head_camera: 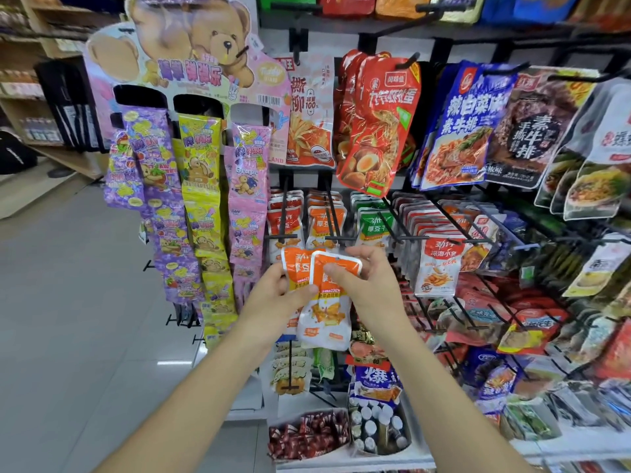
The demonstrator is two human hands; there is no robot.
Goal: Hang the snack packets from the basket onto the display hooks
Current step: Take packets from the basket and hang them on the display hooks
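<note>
Shop racking crammed with hanging snacks fills the background, and the black display hook (334,220) with its row of orange packets (321,218) is the thing to look from. Just below that hook's tip, two orange-and-white snack packets (296,268) are held overlapped, one behind the other. They're gripped around the middle by the left hand (273,295), with the thumb curled across the printed faces and the fingers hidden behind. The top edge of the front packet (327,319) is pinched between thumb and fingers of the right hand (370,285), so both hands are closed on packets.

Both packets are kept roughly upright, long axis running up and down, orange tops pointed at the hook and printed sides turned to the camera. The front one's top is tipped a bit to the right.

Both bare forearms are stretched up from the bottom edge and angled in toward each other under the hook.

Green packets (374,223) are hung just right of the hook, a bear-printed candy card (191,63) is stood well to its upper left, and grey floor (68,302) is seen far left.
</note>
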